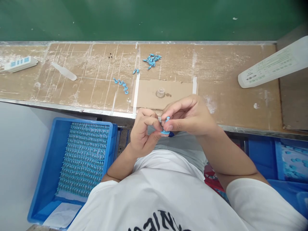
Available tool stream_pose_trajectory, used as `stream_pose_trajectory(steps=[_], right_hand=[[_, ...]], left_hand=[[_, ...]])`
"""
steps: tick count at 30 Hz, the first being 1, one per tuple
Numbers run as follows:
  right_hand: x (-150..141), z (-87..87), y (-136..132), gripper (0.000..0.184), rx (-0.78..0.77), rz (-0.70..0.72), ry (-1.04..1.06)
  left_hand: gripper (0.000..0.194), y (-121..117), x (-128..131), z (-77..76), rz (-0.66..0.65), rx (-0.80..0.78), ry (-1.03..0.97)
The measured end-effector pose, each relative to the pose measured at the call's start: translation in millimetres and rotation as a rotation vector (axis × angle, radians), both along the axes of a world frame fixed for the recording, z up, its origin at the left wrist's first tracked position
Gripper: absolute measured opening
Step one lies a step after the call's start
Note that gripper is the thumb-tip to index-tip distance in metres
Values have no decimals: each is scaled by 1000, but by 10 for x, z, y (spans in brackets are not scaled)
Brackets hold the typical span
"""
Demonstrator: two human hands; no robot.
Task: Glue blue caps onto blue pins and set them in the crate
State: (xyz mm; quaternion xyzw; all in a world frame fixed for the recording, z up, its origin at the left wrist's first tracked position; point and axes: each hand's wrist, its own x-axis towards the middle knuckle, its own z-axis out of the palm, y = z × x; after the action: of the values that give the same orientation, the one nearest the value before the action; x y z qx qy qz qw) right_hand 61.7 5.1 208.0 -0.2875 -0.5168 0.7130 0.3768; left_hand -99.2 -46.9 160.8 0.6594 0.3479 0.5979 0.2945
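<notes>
A small blue piece with a round base (165,132) is pinched between my two hands, in front of the bench's near edge. The thumb and fingers of my left hand (145,133) close on the base from the left. From the right, the thumb and index finger of my right hand (191,117) grip its upper part, which is mostly covered. Just beyond my hands, a small clear cup (160,92) sits on a cardboard sheet (146,93). Several similar blue pieces on round bases (124,84) stand to its left. A pile of slim blue parts (152,60) lies farther back.
A clear squeeze bottle (64,71) and a white box (20,63) lie on the left. A large translucent bottle (271,64) lies at the right. Below the bench, a blue crate (39,189) holds rows of blue pieces; another blue bin (279,160) is at the right.
</notes>
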Motion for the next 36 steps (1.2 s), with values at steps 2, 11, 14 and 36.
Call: stream_pose_trajectory(steps=[2, 11, 14, 36], right_hand=[[0, -11, 0, 19, 4, 14, 24], [-7, -69, 14, 21, 1, 41, 96], [-16, -73, 14, 20, -9, 24, 102], [-12, -63, -20, 23, -84, 37, 44]], left_hand=[[12, -4, -9, 3, -4, 2, -5], [13, -11, -28, 5, -31, 7, 39], [13, -11, -21, 2, -31, 5, 11], [11, -66, -66, 52, -8, 3, 79]])
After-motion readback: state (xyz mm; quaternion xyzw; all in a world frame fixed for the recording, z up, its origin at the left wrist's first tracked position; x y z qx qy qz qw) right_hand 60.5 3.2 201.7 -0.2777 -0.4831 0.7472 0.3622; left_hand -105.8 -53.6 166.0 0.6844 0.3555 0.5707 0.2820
